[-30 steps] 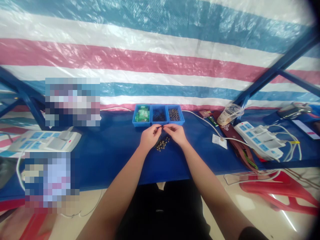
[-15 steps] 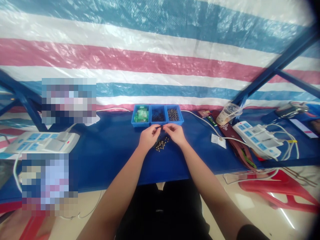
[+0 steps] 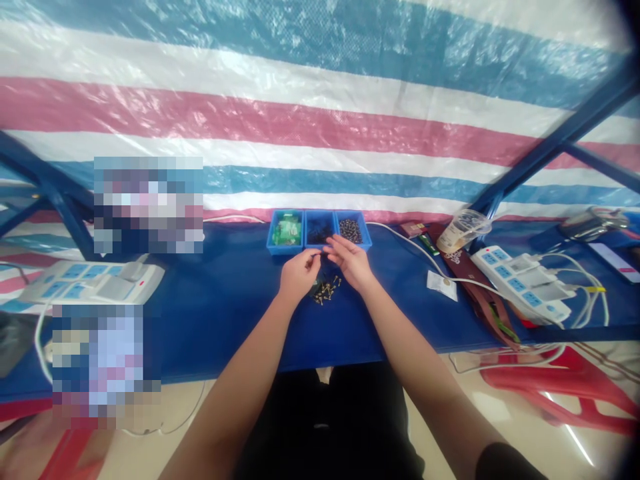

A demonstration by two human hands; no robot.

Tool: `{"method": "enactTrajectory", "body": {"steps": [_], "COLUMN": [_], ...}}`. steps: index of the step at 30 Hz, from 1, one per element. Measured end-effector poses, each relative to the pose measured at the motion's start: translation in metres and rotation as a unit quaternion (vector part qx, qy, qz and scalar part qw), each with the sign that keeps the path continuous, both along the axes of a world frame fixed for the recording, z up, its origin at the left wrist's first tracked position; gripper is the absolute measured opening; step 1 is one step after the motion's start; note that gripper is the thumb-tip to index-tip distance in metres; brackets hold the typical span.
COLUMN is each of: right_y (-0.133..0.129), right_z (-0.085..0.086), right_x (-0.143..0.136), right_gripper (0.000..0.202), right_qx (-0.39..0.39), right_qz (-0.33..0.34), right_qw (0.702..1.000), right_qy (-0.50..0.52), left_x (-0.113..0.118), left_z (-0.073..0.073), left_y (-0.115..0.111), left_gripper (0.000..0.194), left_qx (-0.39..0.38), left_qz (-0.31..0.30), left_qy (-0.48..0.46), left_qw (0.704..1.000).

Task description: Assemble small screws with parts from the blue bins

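Note:
My left hand (image 3: 299, 275) is closed in a pinch at the front of the blue bins. A small dark piece (image 3: 317, 255) shows at its fingertips, too small to name. Just to its right, my right hand (image 3: 353, 264) has its fingers stretched out, overlapping the front of the bins. Below both hands lies a loose pile of small brass-coloured, screw-like pieces (image 3: 327, 291). Of the three joined bins, the left holds green pieces (image 3: 288, 230), the middle thin black parts (image 3: 319, 231), and the right small shiny metal parts (image 3: 351, 231).
Power strips (image 3: 520, 285) with white cables stand at right and another power strip (image 3: 93, 283) at left. A plastic cup (image 3: 463, 230), a small white packet (image 3: 442, 285) and a brown strap (image 3: 470, 280) lie to the right. Behind hangs a striped sheet (image 3: 320, 120).
My right hand has parted from the left fingertips and spread its fingers. My left hand keeps its pinch. The whole view has shifted slightly.

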State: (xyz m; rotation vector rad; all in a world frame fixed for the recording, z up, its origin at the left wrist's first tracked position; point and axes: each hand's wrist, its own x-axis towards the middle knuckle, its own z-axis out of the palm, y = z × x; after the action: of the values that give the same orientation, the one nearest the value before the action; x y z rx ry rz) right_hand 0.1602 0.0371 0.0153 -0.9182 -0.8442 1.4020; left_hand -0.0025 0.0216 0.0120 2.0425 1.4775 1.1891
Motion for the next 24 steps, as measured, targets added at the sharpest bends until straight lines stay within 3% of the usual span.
{"method": "enactTrajectory", "body": {"steps": [2, 4, 8, 11, 14, 18, 24], "right_y": [0.0, -0.003, -0.009, -0.011, -0.011, -0.011, -0.015], "right_z": [-0.002, -0.005, -0.01, -0.01, -0.009, -0.01, -0.007], "right_x": [0.003, 0.009, 0.02, 0.02, 0.016, 0.014, 0.015], "right_gripper": [0.038, 0.033, 0.024, 0.027, 0.024, 0.018, 0.019], "right_qx": [0.025, 0.058, 0.144, 0.173, 0.186, 0.194, 0.229], "right_qz": [0.015, 0.015, 0.027, 0.056, 0.066, 0.059, -0.008], "right_qw": [0.998, 0.979, 0.865, 0.801, 0.767, 0.772, 0.862], "right_qy": [-0.063, -0.196, -0.479, -0.57, -0.61, -0.602, -0.451], "left_x": [0.0, 0.0, 0.0, 0.0, -0.001, -0.002, -0.001], "left_z": [0.0, 0.0, 0.002, 0.003, 0.002, 0.001, 0.002], "left_y": [0.0, 0.0, 0.0, -0.001, -0.001, 0.0, -0.001], "left_gripper": [0.024, 0.024, 0.024, 0.025, 0.025, 0.025, 0.028], "left_qx": [0.006, 0.009, 0.009, 0.006, 0.002, 0.002, -0.023], "left_qz": [0.0, 0.0, 0.005, 0.006, 0.006, 0.006, -0.036], "left_qy": [-0.002, -0.006, -0.016, -0.018, -0.015, 0.001, 0.037], "left_qw": [1.0, 1.0, 1.0, 1.0, 1.0, 1.0, 0.998]}}
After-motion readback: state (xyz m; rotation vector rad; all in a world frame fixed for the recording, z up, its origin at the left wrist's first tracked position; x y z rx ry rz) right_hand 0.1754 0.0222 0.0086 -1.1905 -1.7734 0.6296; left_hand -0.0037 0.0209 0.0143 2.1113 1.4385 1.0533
